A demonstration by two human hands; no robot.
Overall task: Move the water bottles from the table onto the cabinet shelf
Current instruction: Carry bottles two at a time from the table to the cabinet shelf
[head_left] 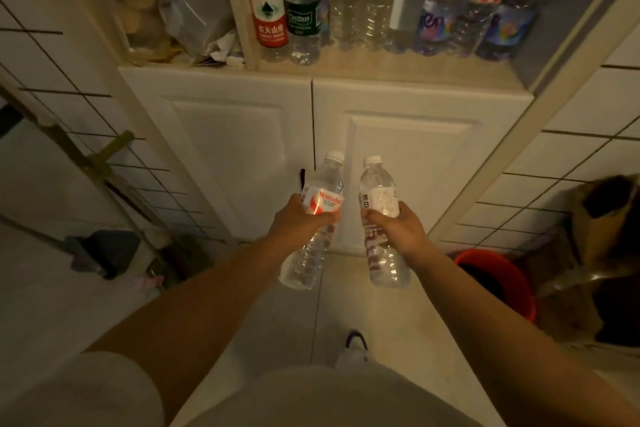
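Observation:
My left hand (300, 222) grips a clear water bottle with a red and white label (320, 191) round its middle, cap tilted up toward the cabinet. My right hand (398, 224) grips a second clear bottle with a white label (378, 192), also with its cap up. Both bottles hang in front of the white cabinet doors (415, 149), below the cabinet shelf (398, 68). Several bottles stand in a row along that shelf, among them a red-labelled one (269, 21) and a green-labelled one (304, 17). The table is out of view.
The shelf's left compartment holds a crumpled plastic bag (197, 21) and jars. A red bucket (498, 281) and a brown bag (606, 218) sit on the floor at the right. A dustpan (104, 253) and broom handle lie at the left. White tiled walls flank the cabinet.

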